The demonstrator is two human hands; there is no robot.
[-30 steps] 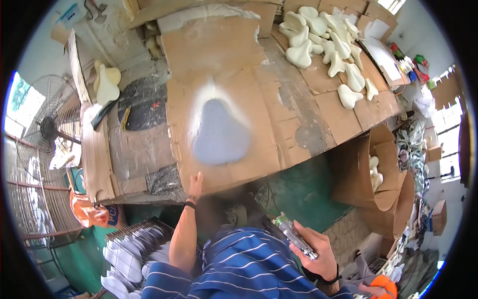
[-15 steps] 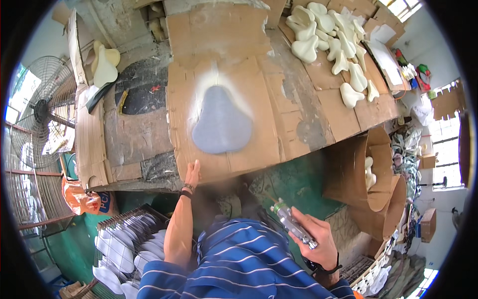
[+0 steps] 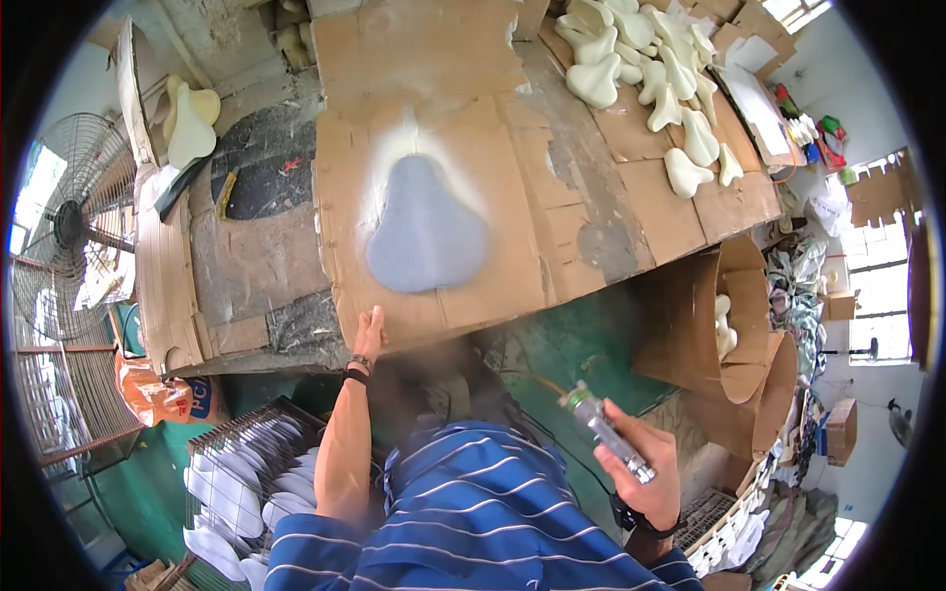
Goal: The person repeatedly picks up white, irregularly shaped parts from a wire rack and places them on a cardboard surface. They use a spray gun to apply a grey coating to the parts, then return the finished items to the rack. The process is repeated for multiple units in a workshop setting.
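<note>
Blue short-sleeved shirt (image 3: 483, 497), thin white stripes; black wristband (image 3: 356, 376) left, dark wrist strap (image 3: 625, 514) right.

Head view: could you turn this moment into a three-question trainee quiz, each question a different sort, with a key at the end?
1. Multiple choice. Which hand holds the metal tool?
A) the left
B) the right
C) both together

2. True or false. The grey-blue saddle-shaped piece lies on brown cardboard, apart from the left hand.

3. Fill in the blank. At the far left of the picture stands a ____ with a round wire guard.

Key: 1. B, the right hand. 2. True. 3. Fan.
</note>
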